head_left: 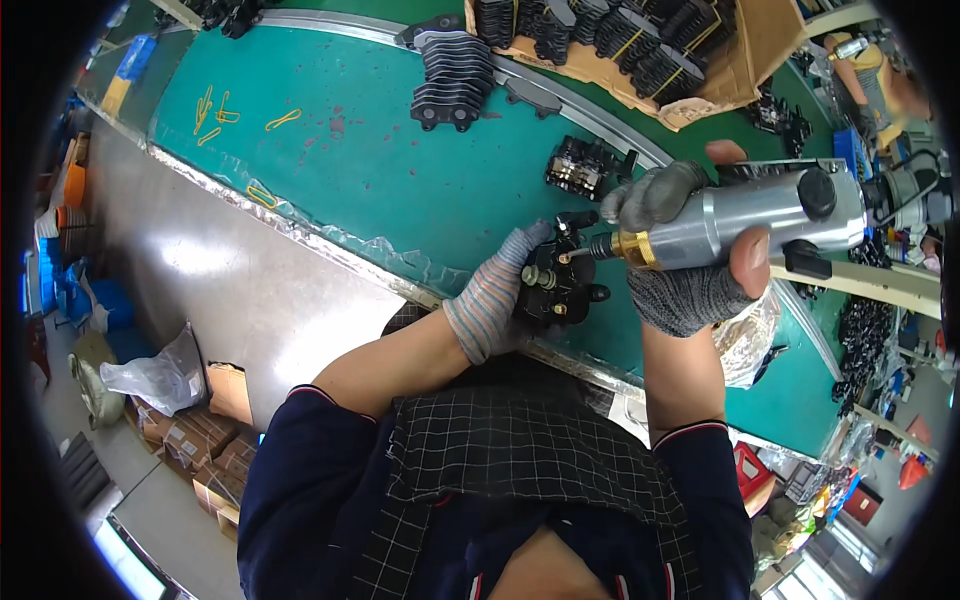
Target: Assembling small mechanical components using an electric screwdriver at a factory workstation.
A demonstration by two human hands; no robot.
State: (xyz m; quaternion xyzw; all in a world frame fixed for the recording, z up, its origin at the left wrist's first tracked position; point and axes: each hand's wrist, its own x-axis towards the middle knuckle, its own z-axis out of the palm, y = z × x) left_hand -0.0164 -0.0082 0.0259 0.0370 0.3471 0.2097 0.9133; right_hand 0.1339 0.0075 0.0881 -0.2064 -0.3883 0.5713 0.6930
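Observation:
My left hand [497,290], in a striped grey glove, grips a black brake caliper [556,298] at the near edge of the green bench. Small bolts and a rubber-booted pin show on the caliper's face. In a dark grey fingerless glove, my right hand [680,250] is wrapped around a silver power screwdriver [745,222] with a brass-coloured nose. The driver lies almost level, its bit pointing left and meeting the caliper near a bolt; whether it sits on the bolt head I cannot tell. Just beyond, a second black caliper [583,168] rests on the bench.
A stack of black brake pads [450,75] stands at the back, beside a single pad [533,97]. Behind a metal rail [590,115], an open cardboard box [690,108] holds more pads. Yellow rubber bands [284,120] lie at left. Another person's arm [850,75] shows far right.

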